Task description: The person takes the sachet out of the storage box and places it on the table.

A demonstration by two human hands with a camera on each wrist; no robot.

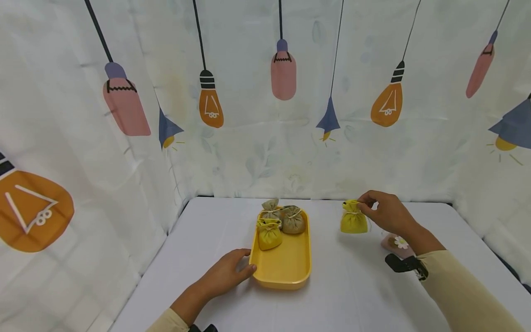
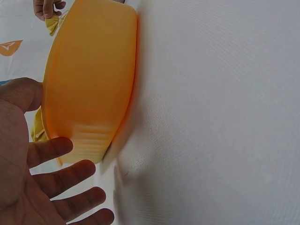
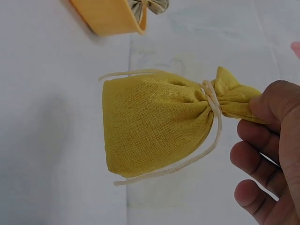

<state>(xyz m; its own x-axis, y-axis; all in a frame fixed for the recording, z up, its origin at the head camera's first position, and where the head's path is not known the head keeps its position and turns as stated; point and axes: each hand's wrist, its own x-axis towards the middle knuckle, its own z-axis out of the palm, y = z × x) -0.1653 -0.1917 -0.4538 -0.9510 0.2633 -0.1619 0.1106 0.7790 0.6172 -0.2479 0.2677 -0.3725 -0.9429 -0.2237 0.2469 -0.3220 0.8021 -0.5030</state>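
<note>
My right hand (image 1: 386, 212) pinches the gathered top of a yellow drawstring pouch (image 3: 154, 124) between thumb and fingers. The pouch hangs upright over the right side of the table, its cream cord ends dangling loose. My left hand (image 1: 228, 273) is at the left side of a yellow tray (image 1: 286, 269), thumb at its rim. In the left wrist view the fingers (image 2: 68, 178) are spread and fairly straight beside the tray's outer wall. At the tray's far end sit another yellow pouch (image 1: 269, 236) and two grey-beige pouches, one of them the right-hand pouch (image 1: 293, 221).
A pinkish item with a white flower (image 1: 401, 242) lies on the white table (image 1: 332, 295), partly hidden by my right wrist. Behind the table hangs a white curtain (image 1: 249, 152) printed with lamps; it also runs along both sides.
</note>
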